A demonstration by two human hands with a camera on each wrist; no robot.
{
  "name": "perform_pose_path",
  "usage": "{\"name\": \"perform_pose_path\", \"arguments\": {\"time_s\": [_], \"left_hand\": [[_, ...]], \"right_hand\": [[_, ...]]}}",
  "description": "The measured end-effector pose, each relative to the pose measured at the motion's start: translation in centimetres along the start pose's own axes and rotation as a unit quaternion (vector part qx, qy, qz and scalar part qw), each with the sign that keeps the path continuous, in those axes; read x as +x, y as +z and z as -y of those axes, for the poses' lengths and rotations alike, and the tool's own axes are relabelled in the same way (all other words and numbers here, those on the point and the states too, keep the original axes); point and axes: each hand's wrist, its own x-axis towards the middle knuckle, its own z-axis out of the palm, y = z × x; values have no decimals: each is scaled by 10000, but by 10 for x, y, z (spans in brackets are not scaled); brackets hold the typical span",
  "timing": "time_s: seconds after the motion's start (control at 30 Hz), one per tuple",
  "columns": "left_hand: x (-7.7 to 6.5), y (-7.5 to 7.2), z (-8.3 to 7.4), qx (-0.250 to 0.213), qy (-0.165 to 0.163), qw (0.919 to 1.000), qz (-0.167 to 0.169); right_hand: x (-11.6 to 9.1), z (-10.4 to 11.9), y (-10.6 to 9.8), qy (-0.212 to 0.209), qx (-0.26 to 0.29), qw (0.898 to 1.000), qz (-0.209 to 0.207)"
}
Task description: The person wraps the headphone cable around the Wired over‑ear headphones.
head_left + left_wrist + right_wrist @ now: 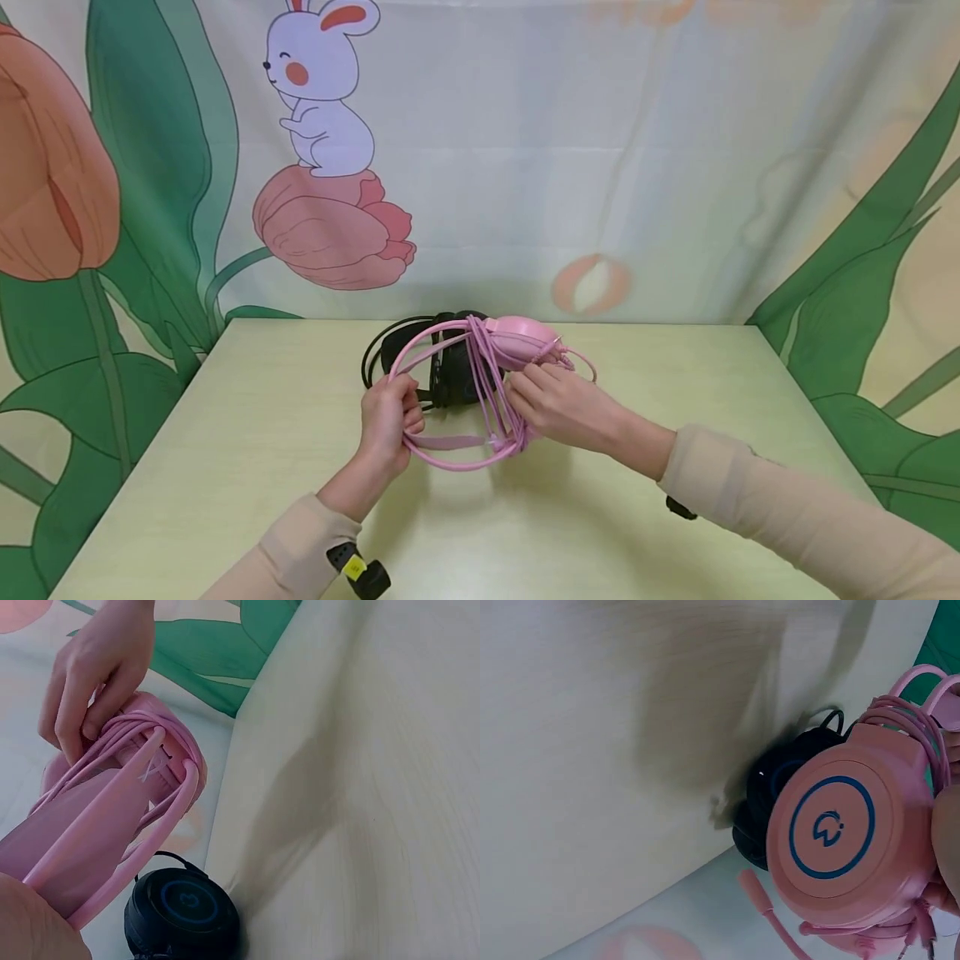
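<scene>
A pink headset [521, 340] is held up above the table with its headband turned to the left. My left hand [388, 418] grips the headband, fingers curled round it. Several loops of pink cable [139, 720] wrap across the ear cups at the base of the band. My right hand [562, 406] has its curled fingers at the cable loops beside the ear cups, holding the cable there. In the right wrist view, the outer ear cup shows a blue ring, a microphone boom [759, 894] sticks out, and cable plugs [925, 930] hang near the right fingers.
Behind the pink headset, a black headset [457, 375] lies on the pale table [247, 467], partly hidden by it. A printed curtain [480, 167] with a rabbit and tulips hangs along the table's back edge.
</scene>
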Motion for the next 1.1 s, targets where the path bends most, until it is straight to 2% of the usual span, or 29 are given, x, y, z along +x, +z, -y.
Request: {"name": "perform_pose_path", "arguments": {"time_s": [0.13, 0.27, 0.53, 0.73, 0.97, 1.1], "left_hand": [[0, 1, 0, -79, 48, 10000, 21], [0, 1, -1, -243, 56, 9997, 27], [0, 2, -1, -529, -9, 9985, 126], [-2, 4, 0, -690, -111, 9974, 171], [-3, 6, 1, -719, -406, 9960, 350], [-2, 4, 3, -708, -474, 9956, 377]], "right_hand": [[-3, 2, 3, 160, -2, 9999, -35], [-7, 4, 9, 411, 110, 9987, -280], [-10, 9, 16, 984, 1132, 9855, -793], [-12, 8, 17, 813, 1434, 9823, -886], [-13, 3, 27, 502, 1257, 9767, -1665], [-12, 2, 26, 434, 1332, 9751, -1720]]}}
